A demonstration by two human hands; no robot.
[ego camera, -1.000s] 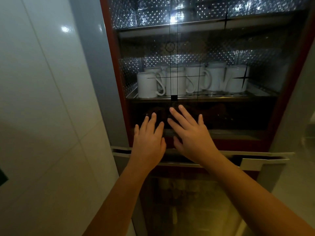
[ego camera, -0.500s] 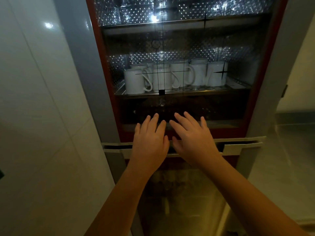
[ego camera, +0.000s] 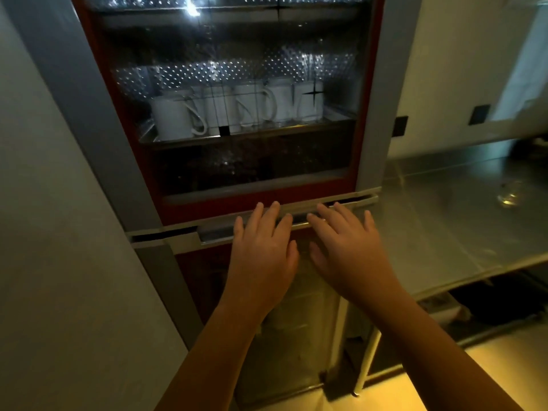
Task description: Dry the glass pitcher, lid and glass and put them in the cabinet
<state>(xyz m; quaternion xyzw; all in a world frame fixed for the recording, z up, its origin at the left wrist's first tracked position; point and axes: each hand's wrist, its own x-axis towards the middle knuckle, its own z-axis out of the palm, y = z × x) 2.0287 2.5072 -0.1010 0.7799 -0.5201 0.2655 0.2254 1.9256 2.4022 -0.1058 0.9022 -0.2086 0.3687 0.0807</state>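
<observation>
Head view: the left hand and the right hand lie side by side, fingers straight and spread, gripping nothing. Their fingertips reach over the long grey handle strip that runs between the upper and lower doors of the tall grey cabinet with red-framed glass doors. The upper door sits shut. Behind its glass a row of white ceramic mugs fills a metal shelf; the shelf beneath is too dark to read. A pale wall hugs the cabinet's left edge. To the right a steel counter meets the cabinet's side, and a small clear glass, blurred, stands on it well apart from the hands.
</observation>
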